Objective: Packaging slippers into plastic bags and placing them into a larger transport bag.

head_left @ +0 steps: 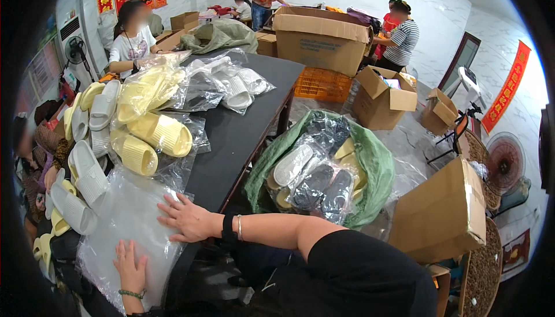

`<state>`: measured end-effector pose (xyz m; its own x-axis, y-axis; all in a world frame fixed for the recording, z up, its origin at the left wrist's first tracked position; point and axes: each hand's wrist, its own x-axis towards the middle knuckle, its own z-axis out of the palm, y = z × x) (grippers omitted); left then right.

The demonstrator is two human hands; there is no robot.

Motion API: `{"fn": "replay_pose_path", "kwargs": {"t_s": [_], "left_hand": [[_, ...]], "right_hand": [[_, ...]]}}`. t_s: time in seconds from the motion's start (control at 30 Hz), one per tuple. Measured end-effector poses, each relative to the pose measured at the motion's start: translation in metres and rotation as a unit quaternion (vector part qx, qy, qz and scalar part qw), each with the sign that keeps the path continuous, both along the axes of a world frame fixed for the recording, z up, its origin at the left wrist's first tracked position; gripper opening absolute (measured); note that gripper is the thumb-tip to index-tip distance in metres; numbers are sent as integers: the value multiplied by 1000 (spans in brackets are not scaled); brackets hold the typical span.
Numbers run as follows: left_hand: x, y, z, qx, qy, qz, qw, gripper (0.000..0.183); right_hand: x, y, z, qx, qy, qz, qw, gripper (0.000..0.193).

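Note:
Both my hands rest on a stack of clear plastic bags (110,218) at the near end of the dark table. My left hand (132,268), with a green bead bracelet at the wrist, lies with its fingers spread near the lower part of the stack. Flat against the right edge is my right hand (189,220), fingers apart, with a black band and a bangle behind it. Just beyond the bags lie bagged yellow slippers (159,135). Loose grey slippers (75,204) are piled along the left edge, mixed with yellow ones.
Bagged white slippers (234,85) lie farther up the table (240,126). Right of it stands an open green sack (378,169) of bagged slippers. Cardboard boxes (436,210) stand on the right side. A person (134,42) is at the table's far left; others work at the back.

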<state>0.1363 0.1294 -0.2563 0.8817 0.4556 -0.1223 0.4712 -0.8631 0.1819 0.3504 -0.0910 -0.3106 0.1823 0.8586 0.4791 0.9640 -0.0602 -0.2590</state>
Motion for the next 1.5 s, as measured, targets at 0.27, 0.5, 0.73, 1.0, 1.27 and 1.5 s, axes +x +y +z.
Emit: {"fn": "replay_pose_path", "kwargs": {"t_s": [0.27, 0.5, 0.73, 1.0, 1.27, 1.5], "left_hand": [[9, 4, 14, -18, 39, 7, 999, 70], [21, -3, 23, -17, 51, 2, 999, 68], [11, 1, 16, -6, 41, 13, 999, 68], [8, 6, 15, -4, 54, 16, 998, 70], [7, 7, 12, -25, 57, 11, 998, 72], [6, 26, -3, -26, 38, -34, 998, 68]], "right_hand": [[-3, -2, 5, -12, 11, 5, 1000, 64], [1, -1, 0, 8, 28, 11, 1000, 65], [3, 0, 0, -7, 20, 8, 1000, 66], [-1, 0, 5, -17, 5, 8, 1000, 65], [-1, -6, 5, -14, 23, 20, 999, 65], [20, -80, 43, 193, 62, 64, 977, 48]]}}
